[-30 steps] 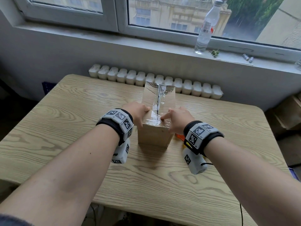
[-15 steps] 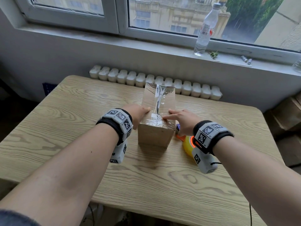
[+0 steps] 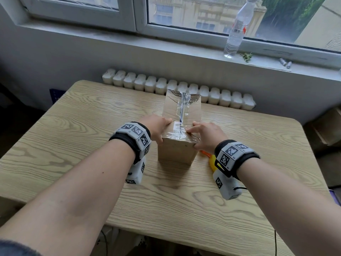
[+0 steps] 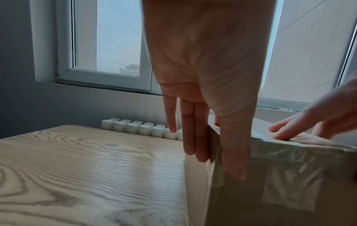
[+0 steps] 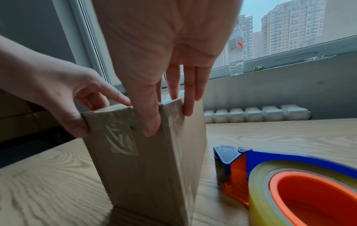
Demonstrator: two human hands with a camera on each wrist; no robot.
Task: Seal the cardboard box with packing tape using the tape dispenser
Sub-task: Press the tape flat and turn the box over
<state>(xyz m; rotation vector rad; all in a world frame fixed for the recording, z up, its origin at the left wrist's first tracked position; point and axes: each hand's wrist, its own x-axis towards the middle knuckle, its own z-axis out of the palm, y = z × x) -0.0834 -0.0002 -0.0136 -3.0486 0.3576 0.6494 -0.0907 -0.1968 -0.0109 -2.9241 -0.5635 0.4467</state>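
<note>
Box (image 3: 176, 150) sat upright mid-table (image 3: 73, 145), tape (image 3: 180, 115) along top seam. Left hand (image 3: 156, 126) at 9 o'clock corner, right hand (image 3: 204, 135) at 3; flat fingers straddled near edge, likely pressing tape ends down. Dispenser (image 5: 289, 183) lay idle at box's 4 o'clock, probably done.

Both forearms reach forward from the bottom corners of the head view, converging toward 12 o'clock, each wrist wearing a black band with a white marker block. The left hand (image 3: 156, 127) lies at about 11 o'clock, fingers (image 4: 188, 130) straight and pointing down, thumb pressed flat. The right hand (image 3: 207, 135) sits at about 1 o'clock, fingers (image 5: 190, 91) extended, thumb pressing downward, index fingertip pointing toward 9 o'clock.
</note>
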